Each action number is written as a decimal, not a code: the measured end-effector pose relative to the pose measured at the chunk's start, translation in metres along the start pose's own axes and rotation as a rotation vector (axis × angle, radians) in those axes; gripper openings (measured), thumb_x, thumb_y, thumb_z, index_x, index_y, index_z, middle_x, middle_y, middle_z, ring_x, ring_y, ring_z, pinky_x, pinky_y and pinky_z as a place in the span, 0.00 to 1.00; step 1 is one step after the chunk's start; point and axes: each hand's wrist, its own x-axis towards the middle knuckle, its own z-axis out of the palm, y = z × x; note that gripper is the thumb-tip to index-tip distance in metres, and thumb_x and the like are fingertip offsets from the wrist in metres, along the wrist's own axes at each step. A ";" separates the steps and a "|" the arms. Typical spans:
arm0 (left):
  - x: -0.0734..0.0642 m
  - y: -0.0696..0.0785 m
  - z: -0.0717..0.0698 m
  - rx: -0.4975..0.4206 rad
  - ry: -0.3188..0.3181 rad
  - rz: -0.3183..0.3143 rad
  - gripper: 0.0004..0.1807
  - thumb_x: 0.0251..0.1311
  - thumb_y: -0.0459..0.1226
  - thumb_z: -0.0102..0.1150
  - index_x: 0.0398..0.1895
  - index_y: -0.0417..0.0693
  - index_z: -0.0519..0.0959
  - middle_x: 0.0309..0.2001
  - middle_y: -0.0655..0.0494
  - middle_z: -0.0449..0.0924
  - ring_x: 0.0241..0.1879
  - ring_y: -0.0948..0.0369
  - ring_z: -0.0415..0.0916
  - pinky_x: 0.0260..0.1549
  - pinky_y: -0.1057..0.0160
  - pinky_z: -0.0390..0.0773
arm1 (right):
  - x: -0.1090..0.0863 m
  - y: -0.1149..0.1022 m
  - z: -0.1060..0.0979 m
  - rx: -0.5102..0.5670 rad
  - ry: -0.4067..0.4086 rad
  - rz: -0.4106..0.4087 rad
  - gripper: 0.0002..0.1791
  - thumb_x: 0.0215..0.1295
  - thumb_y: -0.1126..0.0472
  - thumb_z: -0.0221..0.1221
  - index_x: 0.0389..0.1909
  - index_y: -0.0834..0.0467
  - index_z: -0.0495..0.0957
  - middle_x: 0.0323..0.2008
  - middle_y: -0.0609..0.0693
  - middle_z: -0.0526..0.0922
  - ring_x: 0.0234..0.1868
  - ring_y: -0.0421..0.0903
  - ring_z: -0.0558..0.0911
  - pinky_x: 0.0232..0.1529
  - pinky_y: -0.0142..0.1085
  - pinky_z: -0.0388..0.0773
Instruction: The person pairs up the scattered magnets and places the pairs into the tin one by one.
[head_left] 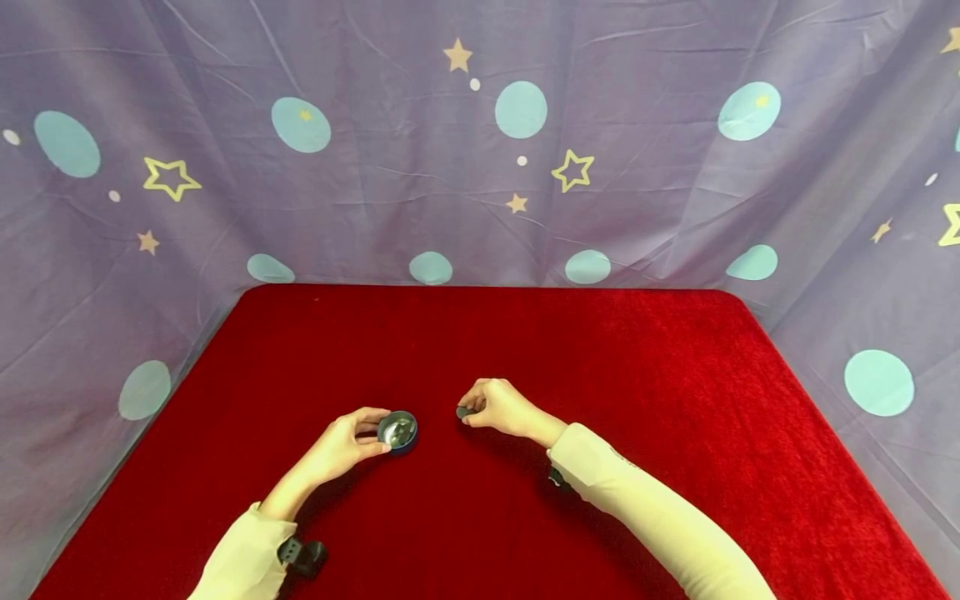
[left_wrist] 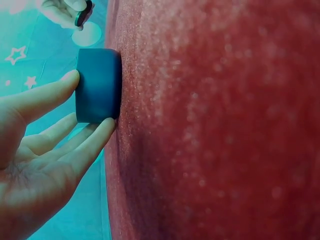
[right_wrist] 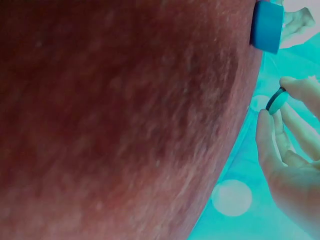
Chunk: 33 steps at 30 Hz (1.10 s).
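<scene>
A short round dark-blue container (head_left: 406,447) stands upright on the red cloth, its top uncovered. Its inside looks pale and shiny with dark patches; what they are is too small to tell. My left hand (head_left: 336,447) grips it from the left, thumb on one side and fingers on the other; the left wrist view shows the smooth wall of the container (left_wrist: 97,85) against the cloth. To the right, my right hand (head_left: 504,408) pinches a small dark round disc (head_left: 462,412) between thumb and fingertip. In the right wrist view the disc (right_wrist: 277,101) is held above the cloth, apart from the container.
Red velvety cloth (head_left: 600,358) covers the table around both hands. A purple curtain (head_left: 405,167) with stars and dots hangs behind and at the sides. A black strapped device (head_left: 303,556) sits at the left wrist, and part of another (head_left: 556,477) shows under the right sleeve.
</scene>
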 end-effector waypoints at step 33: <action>0.001 0.001 0.000 -0.019 0.001 -0.003 0.25 0.48 0.31 0.62 0.50 0.31 0.69 0.48 0.35 0.72 0.46 0.44 0.72 0.40 0.54 0.75 | 0.023 -0.038 0.035 0.067 0.001 -0.003 0.09 0.49 0.64 0.64 0.33 0.61 0.82 0.26 0.45 0.75 0.28 0.34 0.75 0.29 0.22 0.72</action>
